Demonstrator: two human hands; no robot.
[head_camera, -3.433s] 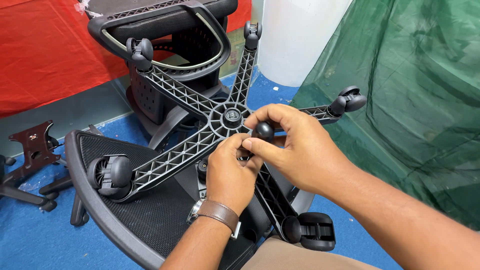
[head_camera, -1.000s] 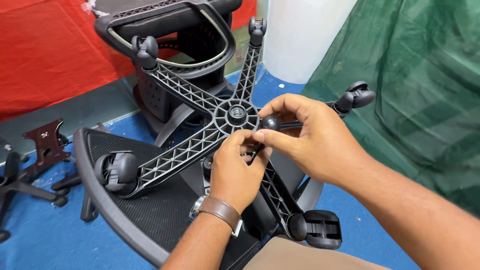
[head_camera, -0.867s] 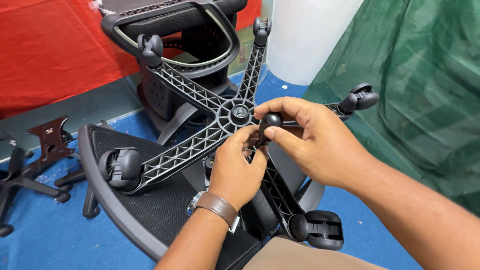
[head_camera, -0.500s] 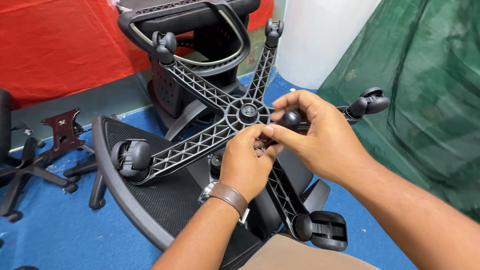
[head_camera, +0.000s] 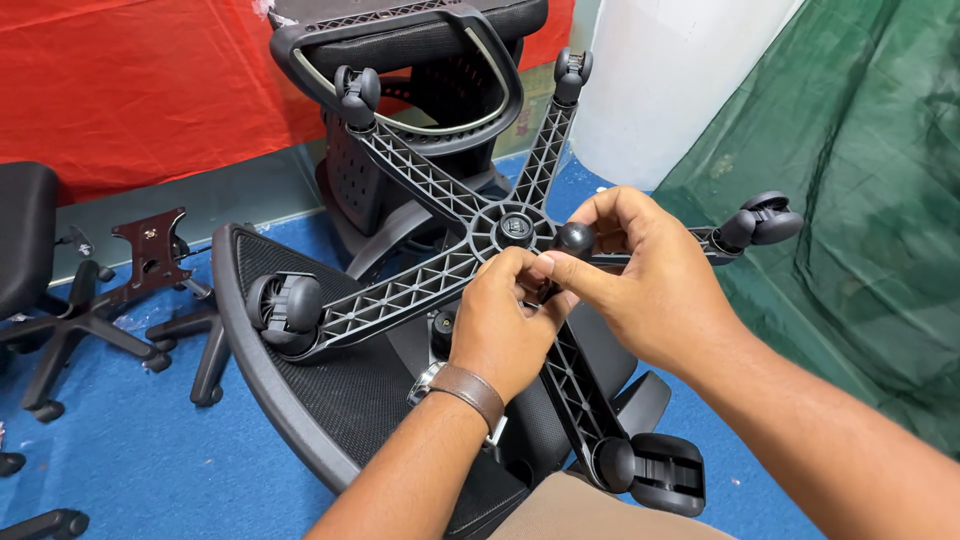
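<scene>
A black five-armed chair base (head_camera: 420, 180) lies upside down in front of me, with a castor wheel (head_camera: 285, 305) at the end of each arm. My left hand (head_camera: 505, 325) and my right hand (head_camera: 640, 275) meet just right of the hub (head_camera: 513, 228). Both pinch a small black part with a round knob (head_camera: 576, 238) between the fingertips. The lower piece of that part is hidden by my fingers. A brown strap sits on my left wrist (head_camera: 465, 385).
Under the base lies a black mesh chair seat (head_camera: 300, 390). A black chair back (head_camera: 420, 60) stands behind. Another chair base with a metal plate (head_camera: 150, 245) is at the left on blue floor. Green tarpaulin (head_camera: 860, 200) hangs right, red cloth (head_camera: 130, 90) left.
The view has shifted, so the base and both hands now sit further right and slightly higher. My fingers stay pinched on the small knobbed part throughout.
</scene>
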